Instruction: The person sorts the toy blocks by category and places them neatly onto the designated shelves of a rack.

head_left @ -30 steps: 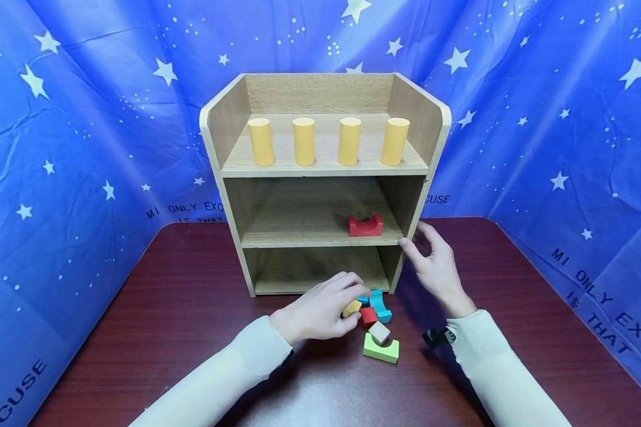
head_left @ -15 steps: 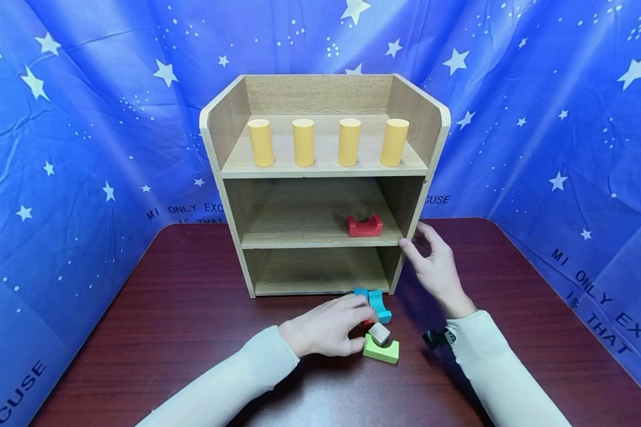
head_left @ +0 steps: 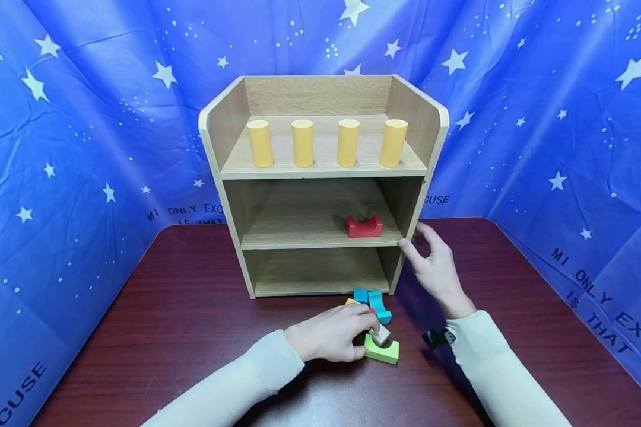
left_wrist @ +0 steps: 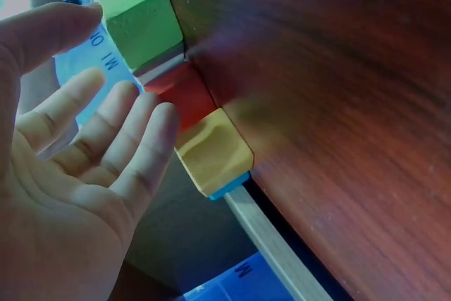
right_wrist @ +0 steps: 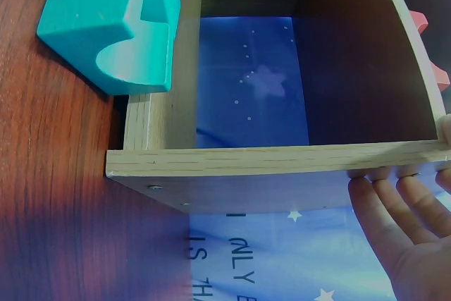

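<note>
My left hand point(head_left: 331, 335) hovers over a small row of toy blocks, palm toward them. In the left wrist view its fingers are spread and loosely bent, with the thumb tip at the green arch block point(left_wrist: 141, 19). Its fingertips overlap a plain wooden block point(head_left: 382, 335) in the head view. Red point(left_wrist: 187, 96) and yellow point(left_wrist: 215, 153) blocks lie beside them. A blue block point(head_left: 360, 295) and a turquoise arch block point(head_left: 379, 307) sit nearer the wooden shelf point(head_left: 323, 172). My right hand point(head_left: 435, 270) holds the shelf's right side panel, thumb at the front edge, fingers along the outside.
Several yellow cylinders point(head_left: 302, 144) stand in a row on the top level. A red arch block point(head_left: 364, 227) rests at the right of the middle level. The dark red table point(head_left: 192, 332) is bordered by a blue star curtain point(head_left: 112, 118).
My left hand has moved toward me and to the right, from the yellow block to the plain and green blocks. The yellow and blue blocks show again. The right hand stays put.
</note>
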The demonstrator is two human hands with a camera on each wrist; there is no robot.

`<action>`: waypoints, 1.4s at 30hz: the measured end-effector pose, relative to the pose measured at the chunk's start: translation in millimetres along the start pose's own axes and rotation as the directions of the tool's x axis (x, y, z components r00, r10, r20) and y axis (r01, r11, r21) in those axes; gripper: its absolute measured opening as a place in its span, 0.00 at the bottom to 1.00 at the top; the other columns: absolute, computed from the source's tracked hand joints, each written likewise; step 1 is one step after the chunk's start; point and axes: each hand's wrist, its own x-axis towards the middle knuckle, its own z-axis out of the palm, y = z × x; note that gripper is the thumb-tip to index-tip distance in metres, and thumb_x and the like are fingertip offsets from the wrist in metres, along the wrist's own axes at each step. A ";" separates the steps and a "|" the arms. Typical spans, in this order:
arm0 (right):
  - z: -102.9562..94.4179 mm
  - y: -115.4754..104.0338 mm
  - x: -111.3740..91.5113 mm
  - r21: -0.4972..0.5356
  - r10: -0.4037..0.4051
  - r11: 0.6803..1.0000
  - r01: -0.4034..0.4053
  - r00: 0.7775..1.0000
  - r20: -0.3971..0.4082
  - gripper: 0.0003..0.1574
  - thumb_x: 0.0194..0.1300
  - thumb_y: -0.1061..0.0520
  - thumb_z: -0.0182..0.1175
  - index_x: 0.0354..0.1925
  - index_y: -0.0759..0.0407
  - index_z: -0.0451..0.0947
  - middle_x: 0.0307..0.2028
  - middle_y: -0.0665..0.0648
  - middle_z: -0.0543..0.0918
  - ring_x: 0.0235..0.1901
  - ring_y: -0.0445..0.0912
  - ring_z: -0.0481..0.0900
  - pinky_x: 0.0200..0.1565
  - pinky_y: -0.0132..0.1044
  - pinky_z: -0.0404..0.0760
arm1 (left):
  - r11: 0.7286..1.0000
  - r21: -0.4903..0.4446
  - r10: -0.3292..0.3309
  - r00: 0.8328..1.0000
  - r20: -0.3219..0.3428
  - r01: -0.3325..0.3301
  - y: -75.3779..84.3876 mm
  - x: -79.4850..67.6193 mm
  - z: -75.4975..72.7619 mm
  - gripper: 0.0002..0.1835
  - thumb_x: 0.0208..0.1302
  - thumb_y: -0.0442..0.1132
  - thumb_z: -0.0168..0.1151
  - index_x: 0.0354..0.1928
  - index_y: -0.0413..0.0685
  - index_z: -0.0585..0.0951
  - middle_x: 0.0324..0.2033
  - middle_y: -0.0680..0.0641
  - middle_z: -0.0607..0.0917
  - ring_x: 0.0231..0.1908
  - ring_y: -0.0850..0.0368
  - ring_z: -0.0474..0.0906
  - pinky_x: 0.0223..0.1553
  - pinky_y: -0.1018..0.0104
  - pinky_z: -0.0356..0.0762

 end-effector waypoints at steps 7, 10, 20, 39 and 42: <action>0.0 -0.4 0.0 0.004 -0.002 1.000 0.002 1.000 0.004 0.24 0.62 0.67 0.61 0.56 0.72 0.72 0.42 0.69 0.81 0.40 0.47 0.77 0.40 0.19 0.73 | 0.999 -0.030 -0.016 1.000 0.020 0.017 -0.6 2.0 4.0 0.17 0.51 0.44 0.69 0.45 0.57 0.79 0.41 0.60 0.78 0.40 0.70 0.74 0.42 0.79 0.71; 0.1 -0.3 0.1 0.003 -0.001 1.000 0.001 1.000 0.007 0.24 0.62 0.67 0.61 0.56 0.71 0.72 0.42 0.69 0.81 0.40 0.48 0.77 0.40 0.19 0.73 | 0.999 -0.024 -0.020 1.000 0.018 0.021 -0.5 2.4 5.7 0.16 0.52 0.44 0.69 0.44 0.57 0.79 0.41 0.60 0.78 0.39 0.70 0.74 0.40 0.78 0.71; 0.1 -1.3 -0.6 -0.003 0.007 1.000 -0.007 1.000 0.001 0.24 0.62 0.67 0.61 0.56 0.71 0.72 0.43 0.69 0.80 0.40 0.48 0.77 0.40 0.19 0.73 | 0.999 -0.032 -0.002 0.999 0.046 0.003 -2.6 2.3 8.2 0.15 0.54 0.42 0.68 0.44 0.57 0.78 0.41 0.61 0.78 0.39 0.72 0.72 0.40 0.78 0.71; 0.0 0.2 0.4 0.000 0.016 1.000 -0.016 1.000 0.007 0.24 0.62 0.66 0.61 0.57 0.70 0.72 0.43 0.68 0.81 0.41 0.44 0.77 0.40 0.22 0.74 | 0.997 -0.064 -0.044 0.993 0.108 0.051 -6.6 -5.7 7.8 0.12 0.57 0.45 0.63 0.44 0.56 0.79 0.43 0.59 0.79 0.36 0.71 0.71 0.39 0.77 0.70; -0.1 -0.6 0.2 -0.006 0.022 1.000 -0.022 1.000 0.006 0.24 0.62 0.66 0.61 0.57 0.70 0.72 0.43 0.68 0.81 0.41 0.43 0.77 0.40 0.21 0.74 | 0.997 -0.064 -0.046 0.992 0.116 0.054 -7.2 -5.4 7.9 0.13 0.58 0.46 0.64 0.45 0.55 0.80 0.44 0.59 0.79 0.39 0.71 0.72 0.42 0.77 0.70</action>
